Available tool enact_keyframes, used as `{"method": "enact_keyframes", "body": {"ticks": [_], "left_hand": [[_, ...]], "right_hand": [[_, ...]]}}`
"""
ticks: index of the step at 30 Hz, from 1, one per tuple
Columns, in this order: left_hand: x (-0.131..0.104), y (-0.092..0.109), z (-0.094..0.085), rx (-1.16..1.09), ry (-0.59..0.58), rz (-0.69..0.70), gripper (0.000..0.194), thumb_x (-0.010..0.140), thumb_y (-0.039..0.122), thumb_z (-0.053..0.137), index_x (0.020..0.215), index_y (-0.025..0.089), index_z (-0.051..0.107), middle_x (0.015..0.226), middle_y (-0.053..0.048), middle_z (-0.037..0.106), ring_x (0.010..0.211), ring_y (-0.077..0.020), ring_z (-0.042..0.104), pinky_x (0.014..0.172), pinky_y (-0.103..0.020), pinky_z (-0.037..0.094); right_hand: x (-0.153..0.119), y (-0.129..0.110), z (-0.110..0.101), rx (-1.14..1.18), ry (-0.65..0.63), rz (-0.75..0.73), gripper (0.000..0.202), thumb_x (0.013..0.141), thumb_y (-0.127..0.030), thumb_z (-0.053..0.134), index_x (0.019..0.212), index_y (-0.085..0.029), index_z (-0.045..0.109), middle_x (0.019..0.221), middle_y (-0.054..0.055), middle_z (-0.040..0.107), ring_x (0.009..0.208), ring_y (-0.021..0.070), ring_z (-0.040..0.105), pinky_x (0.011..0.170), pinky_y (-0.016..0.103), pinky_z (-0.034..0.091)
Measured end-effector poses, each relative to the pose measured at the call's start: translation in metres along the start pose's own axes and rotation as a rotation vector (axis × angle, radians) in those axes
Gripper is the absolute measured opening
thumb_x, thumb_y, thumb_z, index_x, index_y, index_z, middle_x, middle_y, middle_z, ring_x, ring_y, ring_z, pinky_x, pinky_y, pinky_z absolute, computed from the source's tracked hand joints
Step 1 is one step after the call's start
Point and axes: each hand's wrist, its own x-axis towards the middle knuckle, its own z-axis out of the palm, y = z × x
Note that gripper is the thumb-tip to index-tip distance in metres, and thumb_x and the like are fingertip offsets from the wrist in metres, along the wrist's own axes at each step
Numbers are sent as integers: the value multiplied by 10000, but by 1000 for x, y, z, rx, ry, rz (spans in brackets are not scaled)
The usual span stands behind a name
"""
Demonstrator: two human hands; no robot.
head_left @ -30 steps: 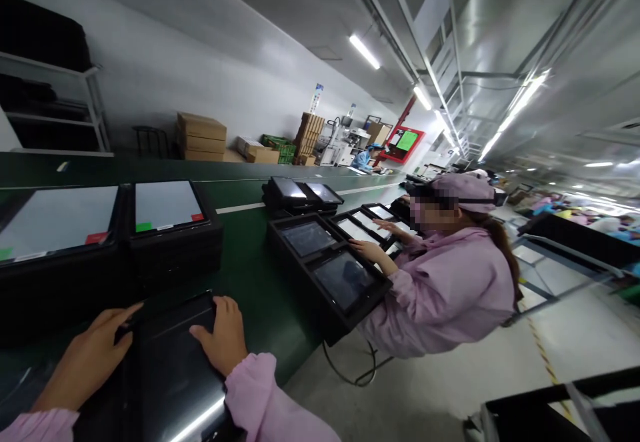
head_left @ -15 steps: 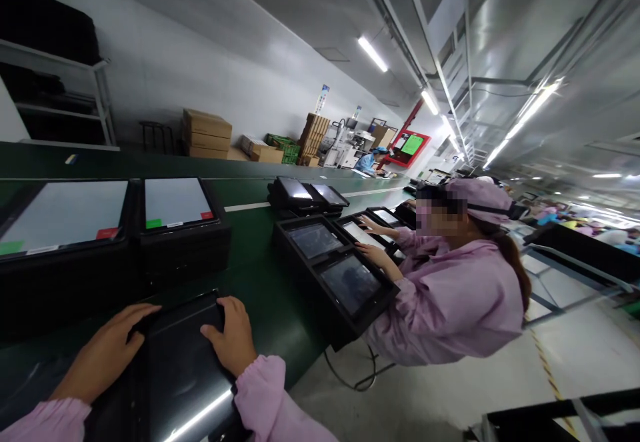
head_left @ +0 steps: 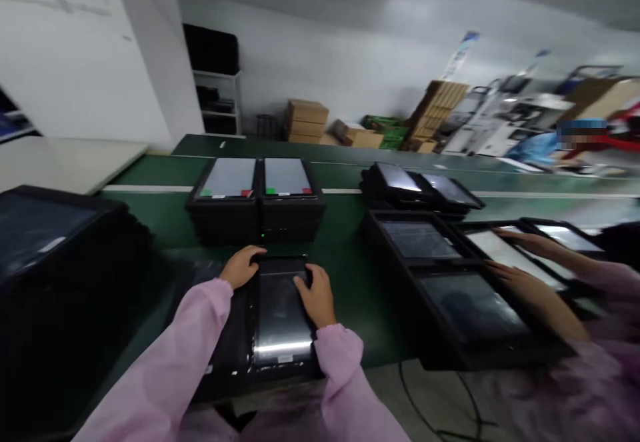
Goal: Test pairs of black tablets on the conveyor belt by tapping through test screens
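A dark tablet-like device [head_left: 284, 309] with a glossy screen lies in a black tray [head_left: 227, 335] at the front edge of the green table. At the device's upper left corner rests my left hand [head_left: 242, 267], its fingers curled over the edge. My right hand [head_left: 317, 295] grips the upper right side, thumb on the screen and fingers round the outer edge. Beyond my hands, two devices with lit pale screens [head_left: 231, 177] [head_left: 286, 176] and green and red corner marks sit on black stacked trays [head_left: 293, 219].
Tall black stack [head_left: 55, 229] on the left. On the right, trays with dark screens [head_left: 467, 302] stand beside a co-worker's hands [head_left: 535, 289]. More devices [head_left: 400, 179] lie farther back on the green table [head_left: 345, 229]; another person in blue [head_left: 540, 149] is behind.
The view has swung left and downward, bringing the left stack into sight. Both my hands remain at the device's upper edges. The co-worker's hands are still over the trays on the right.
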Motion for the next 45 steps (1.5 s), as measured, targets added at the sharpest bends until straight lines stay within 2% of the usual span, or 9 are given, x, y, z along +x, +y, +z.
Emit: {"method": "enact_keyframes", "body": {"ticks": [5, 11, 14, 18, 24, 32, 36, 41, 45], "left_hand": [[-29, 12, -27, 33, 64, -102, 484, 727, 134, 497, 1181, 145, 665, 1207, -96, 680, 1153, -228, 616, 1093, -373, 420], [-167, 3, -74, 169, 106, -287, 714, 757, 451, 678, 1403, 196, 509, 1504, -112, 445, 1386, -304, 407, 1171, -428, 309], [-227, -6, -71, 208, 43, -388, 942, 712, 538, 721, 1517, 241, 332, 1573, -117, 335, 1428, -337, 341, 1159, -468, 327], [-256, -11, -50, 211, 74, -356, 954, 754, 533, 710, 1547, 286, 241, 1592, -99, 298, 1476, -353, 217, 1168, -520, 298], [-256, -2, -32, 184, 120, -339, 906, 771, 533, 718, 1528, 280, 289, 1588, -105, 308, 1487, -338, 185, 1177, -521, 284], [-247, -1, -36, 116, 124, -430, 833, 852, 532, 620, 1538, 231, 254, 1582, -123, 308, 1476, -309, 235, 1184, -457, 286], [-196, -18, -52, 247, 167, -384, 765, 853, 512, 602, 1490, 173, 348, 1522, -144, 399, 1430, -307, 327, 1187, -455, 272], [-110, -37, -67, 217, 214, -299, 569, 903, 432, 474, 1363, 102, 518, 1445, -161, 500, 1380, -292, 406, 1186, -429, 259], [-77, -49, -70, 145, 228, -353, 537, 940, 440, 332, 1172, 95, 672, 1248, -148, 662, 1191, -294, 590, 1070, -415, 411]], "right_hand": [[-19, 9, -17, 66, -111, 58, 528, 845, -471, 552, 1256, -141, 587, 1309, 164, 582, 1255, 301, 512, 1100, 465, 358], [-92, 24, -62, 76, -274, 129, 729, 773, -517, 687, 1409, -220, 489, 1495, 109, 435, 1392, 304, 379, 1135, 477, 329], [-115, 25, -73, 11, -358, 82, 805, 742, -500, 715, 1451, -237, 439, 1540, 97, 364, 1442, 308, 283, 1155, 502, 292], [-118, 23, -76, -24, -377, 80, 836, 700, -492, 742, 1437, -220, 456, 1527, 110, 382, 1442, 319, 278, 1163, 510, 276], [-116, 30, -84, 11, -312, 237, 850, 679, -561, 731, 1415, -222, 473, 1503, 104, 420, 1393, 338, 367, 1140, 511, 318], [-115, 30, -80, -73, -214, 157, 734, 783, -654, 617, 1362, -213, 524, 1413, 125, 508, 1324, 346, 435, 1101, 487, 348], [-66, 23, -57, -211, -185, 25, 729, 823, -670, 522, 1306, -126, 563, 1306, 197, 570, 1237, 382, 484, 1072, 534, 348], [18, 15, -19, -43, -267, -54, 688, 881, -634, 434, 1327, -124, 551, 1425, 167, 497, 1336, 317, 423, 1145, 471, 283], [52, 16, -3, 9, -296, -33, 664, 921, -656, 334, 1253, -161, 628, 1332, 136, 593, 1246, 297, 532, 1074, 445, 390]]}}
